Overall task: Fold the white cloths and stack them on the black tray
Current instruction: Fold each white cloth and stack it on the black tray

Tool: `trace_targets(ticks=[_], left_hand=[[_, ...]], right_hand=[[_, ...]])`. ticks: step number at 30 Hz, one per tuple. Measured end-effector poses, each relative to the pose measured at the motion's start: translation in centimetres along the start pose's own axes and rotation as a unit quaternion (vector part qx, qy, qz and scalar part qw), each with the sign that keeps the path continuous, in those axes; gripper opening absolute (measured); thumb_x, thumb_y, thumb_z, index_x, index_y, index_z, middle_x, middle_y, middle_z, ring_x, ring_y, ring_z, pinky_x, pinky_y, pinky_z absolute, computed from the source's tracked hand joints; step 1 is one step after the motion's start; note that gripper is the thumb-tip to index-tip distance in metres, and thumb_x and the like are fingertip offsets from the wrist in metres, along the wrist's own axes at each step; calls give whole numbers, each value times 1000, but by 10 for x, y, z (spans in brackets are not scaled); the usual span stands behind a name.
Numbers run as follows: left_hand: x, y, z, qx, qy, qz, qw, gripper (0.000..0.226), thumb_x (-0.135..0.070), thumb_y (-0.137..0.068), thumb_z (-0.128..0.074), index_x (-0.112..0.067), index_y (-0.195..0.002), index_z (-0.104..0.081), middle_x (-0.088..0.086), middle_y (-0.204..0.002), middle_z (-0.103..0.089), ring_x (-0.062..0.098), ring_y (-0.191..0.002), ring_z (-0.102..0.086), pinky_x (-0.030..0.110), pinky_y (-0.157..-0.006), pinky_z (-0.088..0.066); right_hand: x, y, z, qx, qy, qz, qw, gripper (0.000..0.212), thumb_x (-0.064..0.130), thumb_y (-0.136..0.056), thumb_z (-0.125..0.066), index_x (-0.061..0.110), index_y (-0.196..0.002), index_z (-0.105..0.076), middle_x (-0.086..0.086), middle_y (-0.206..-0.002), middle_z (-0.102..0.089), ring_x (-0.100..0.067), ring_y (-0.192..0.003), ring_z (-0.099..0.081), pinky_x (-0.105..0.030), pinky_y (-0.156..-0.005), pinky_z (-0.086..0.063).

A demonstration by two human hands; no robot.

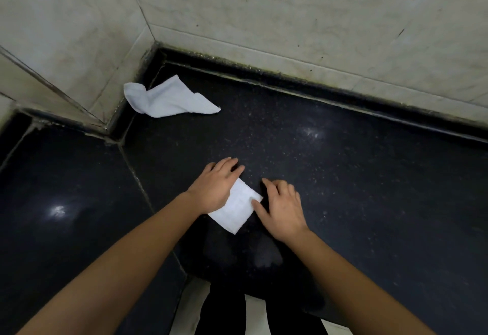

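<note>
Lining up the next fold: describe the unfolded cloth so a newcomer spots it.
Find the corner where the tiled walls meet the black counter. The loose cloth lies at the left wall's foot. Unlike the flat folded cloth nearer the person, it is rumpled.

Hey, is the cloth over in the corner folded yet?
No, the cloth in the corner lies loose and rumpled on the dark counter, one end bunched against the wall.
</note>
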State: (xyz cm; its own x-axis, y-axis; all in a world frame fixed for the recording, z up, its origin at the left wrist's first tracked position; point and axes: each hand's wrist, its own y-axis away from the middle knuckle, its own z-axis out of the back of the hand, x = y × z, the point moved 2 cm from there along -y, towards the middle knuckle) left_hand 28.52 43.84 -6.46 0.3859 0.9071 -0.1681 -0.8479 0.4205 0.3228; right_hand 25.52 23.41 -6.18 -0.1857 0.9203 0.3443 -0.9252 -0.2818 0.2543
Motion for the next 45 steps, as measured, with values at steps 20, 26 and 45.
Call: trace_targets(ticks=[20,26,45], left_hand=[[16,47,25,-10,418,201,886,52,-7,-83,-69,-33,-123,-48,-1,-99,-60,14,-91,-61,24,-75,-44],[5,81,60,-93,664,278,688,66,5,-83,-71,-23,-137,-47,16,-102,-68,25,-91,-71,34,-68,-59],[-80,51,84,29,763,120,635,72,12,-77,-74,-24,-135,-52,11,-126,-61,26,-104,-70,48,-87,-58]], right_hand=[[21,-14,-4,161,-329,-103,925,81,22,-80,-81,28,-149,-38,11,-102,-60,-9,-102,-60,-18,-87,-46],[28,-6,26,213,-553,-96,800,72,16,-86,-77,24,-148,-42,-1,-96,-58,-12,-99,-66,-25,-100,-51],[-30,84,123,115,-588,-195,776,31,22,-102,-56,26,-132,-56,-14,-121,-70,-32,-106,-70,-49,-90,-58]])
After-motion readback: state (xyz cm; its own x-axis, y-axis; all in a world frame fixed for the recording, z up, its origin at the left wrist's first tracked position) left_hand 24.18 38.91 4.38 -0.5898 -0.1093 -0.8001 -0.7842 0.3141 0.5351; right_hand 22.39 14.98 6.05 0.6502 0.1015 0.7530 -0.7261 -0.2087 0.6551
